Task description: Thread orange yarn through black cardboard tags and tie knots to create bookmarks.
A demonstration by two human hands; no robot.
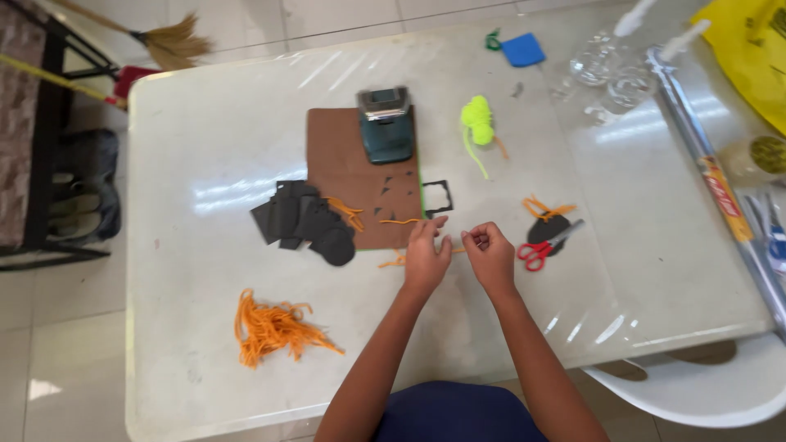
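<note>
At the tabletop's (205, 123) right edge lay a long foil-wrapped roll (712, 176) with a red-and-yellow label band partway down; print too small to tell. Far right corner: a yellow plastic bag (749, 49). Beside it, two clear spray bottles (610, 69) lying on the tabletop. A small blue square pad (522, 49) sat near the far edge, and a jar with a yellow-green lid (765, 155) was at the right, just past the roll.

Centre: brown cardboard sheet (348, 176) with a teal punch tool (385, 124) standing on its top right part. Small dark triangle cutouts lay on the sheet. Black paper pieces (299, 221) overlapped its lower left corner. A black square frame (437, 197) lay just beside the sheet's right edge. A neon green yarn bundle (477, 121) was to the right of the punch.

Left hand (426, 258) and right hand (490, 255) were close together at the sheet's lower right corner. Both grips were pinched together on a thin orange yarn strand (455, 250), stretched short between the fingertips. Left hand's other fingers were spread loose; right hand's were curled.

Red-handled scissors (544, 247) lay just right of the right hand, on a black oval. A loose orange yarn pile (274, 327) sat near the front left, well apart from the hands.
</note>
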